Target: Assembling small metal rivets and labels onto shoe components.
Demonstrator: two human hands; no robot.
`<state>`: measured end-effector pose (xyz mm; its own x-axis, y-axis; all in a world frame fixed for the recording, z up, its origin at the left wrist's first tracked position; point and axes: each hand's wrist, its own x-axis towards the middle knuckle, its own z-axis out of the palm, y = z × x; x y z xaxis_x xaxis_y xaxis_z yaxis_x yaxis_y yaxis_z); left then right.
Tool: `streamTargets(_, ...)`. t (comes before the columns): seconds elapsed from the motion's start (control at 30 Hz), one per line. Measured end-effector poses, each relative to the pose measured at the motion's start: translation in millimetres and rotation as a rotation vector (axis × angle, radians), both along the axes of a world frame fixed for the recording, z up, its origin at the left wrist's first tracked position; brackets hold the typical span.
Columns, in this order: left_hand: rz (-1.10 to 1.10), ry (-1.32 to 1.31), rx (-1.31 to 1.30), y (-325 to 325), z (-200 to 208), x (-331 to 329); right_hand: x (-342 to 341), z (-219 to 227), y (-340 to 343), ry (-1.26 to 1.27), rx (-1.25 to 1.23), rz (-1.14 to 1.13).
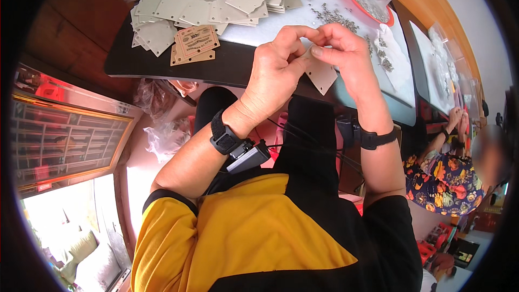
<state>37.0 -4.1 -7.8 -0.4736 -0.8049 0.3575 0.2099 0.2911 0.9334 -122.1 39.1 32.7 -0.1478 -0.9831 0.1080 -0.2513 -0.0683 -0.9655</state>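
My left hand (pixel 277 65) and my right hand (pixel 348 57) meet above the near edge of the table, thumbs and fingers pinched together. Between them hangs a pale card with small holes (pixel 323 77), its pointed corner downward; the fingers cover its upper part. Whether a small metal piece is also pinched there is hidden. Just beyond my hands, many small metal fittings (pixel 336 17) lie scattered on a white sheet. To the left spreads a heap of similar pale cards (pixel 200 8), with a few printed tan and pink cards (pixel 195 42) at its near side.
A red bowl (pixel 390 20) holds a clear bag of metal pieces at the far right. Beside it lies white wrapping (pixel 393 57) with more fittings. Another person (pixel 448 178) works at the right. Plastic bags (pixel 165 138) hang below the table's left part.
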Motion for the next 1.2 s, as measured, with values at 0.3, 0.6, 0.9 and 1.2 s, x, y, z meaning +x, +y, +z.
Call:
streamTargets(0.3,-0.033,0.029,0.094,-1,-3,1,-7,-9,-2,0.039,0.049,0.091)
streamTargets(0.6,-0.013,0.039,0.088,1,-1,1,-4,-14,-2,0.146,-0.027,0.105)
streamTargets(0.9,0.005,-0.015,0.118,0,1,1,-6,-8,1,0.105,0.032,0.117)
streamTargets(1.2,0.012,0.002,0.07,-1,-6,0,0,-14,-2,0.51,-0.108,-0.136)
